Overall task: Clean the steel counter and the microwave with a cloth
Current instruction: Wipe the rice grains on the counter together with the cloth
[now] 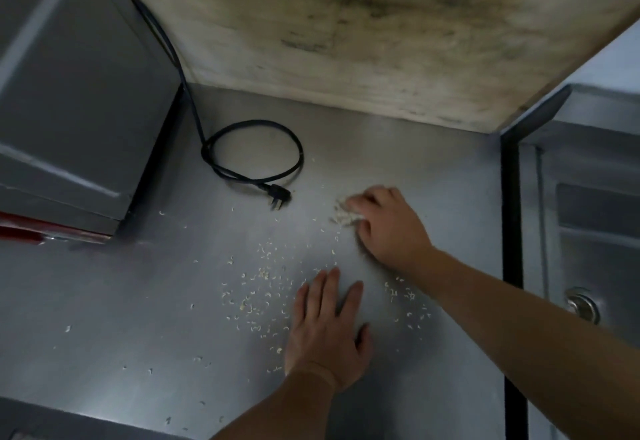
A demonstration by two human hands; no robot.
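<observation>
The left hand (323,332) lies flat on the steel tabletop (138,318) nearest the camera, palm down, its fingers (327,287) straight and slightly spread, holding nothing. Pale crumbs (256,287) are scattered over the steel around it, thickest just to its left, with a smaller patch to its right under the right forearm.

Farther back and to the right, the right hand (388,228) rests on the tabletop with its fingers curled down against a small heap of crumbs (343,213) at its fingertips; whether it grips any of them I cannot tell. No cloth shows in either hand.

Beyond the hands, a black cord (252,149) lies in a loop on the steel, its plug (277,195) lying loose just left of the heap. The cord runs up behind the microwave (76,93), which stands at the left of the tabletop, a red strip along its near lower edge.

At the right, past a dark gap, sits a steel sink (588,218) with a drain (583,304). A stained wall (346,24) rises behind the tabletop.
</observation>
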